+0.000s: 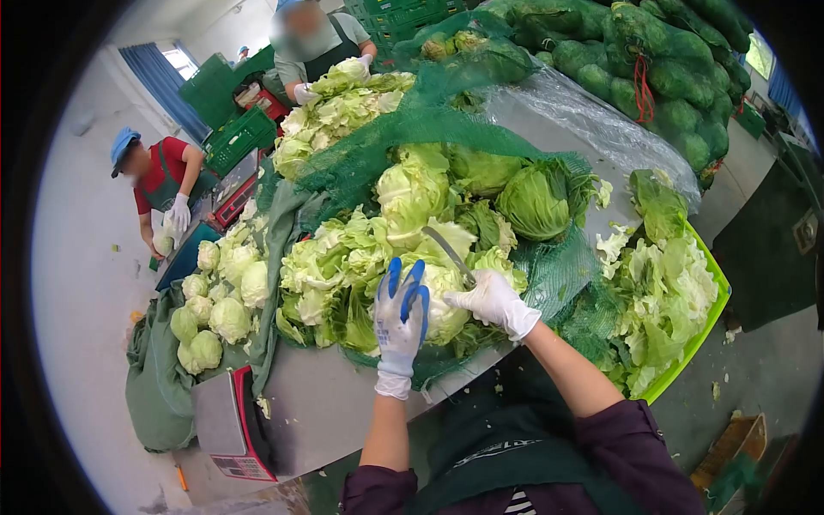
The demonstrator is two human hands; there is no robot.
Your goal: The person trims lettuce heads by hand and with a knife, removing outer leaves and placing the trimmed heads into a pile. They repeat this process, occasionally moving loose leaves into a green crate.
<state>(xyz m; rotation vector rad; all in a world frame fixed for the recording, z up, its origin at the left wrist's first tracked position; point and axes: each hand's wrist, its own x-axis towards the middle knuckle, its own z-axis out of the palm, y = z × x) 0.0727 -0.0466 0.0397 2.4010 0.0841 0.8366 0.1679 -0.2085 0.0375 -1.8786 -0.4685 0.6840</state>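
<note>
My left hand (401, 319), in a white glove with blue fingertips, has its fingers stretched out and lies along the left side of a pale trimmed cabbage (445, 316). In a white glove, my right hand (495, 302) is closed round a knife with a curved blade (449, 251). The blade arcs up and left over the cabbage; the handle is hidden in my fist. Loose outer leaves (330, 279) lie heaped to the left. Behind my hands sit untrimmed cabbages (534, 202) on an opened green mesh bag (549, 273).
Trimmed cabbages (230, 319) are piled on green cloth at the left, near a red-edged scale (225, 416). A yellow-green crate (705, 330) of leaves stands at right. Full mesh sacks (657, 77) are stacked behind. Two co-workers, one at the left (176, 184) and one opposite (319, 51), handle cabbages.
</note>
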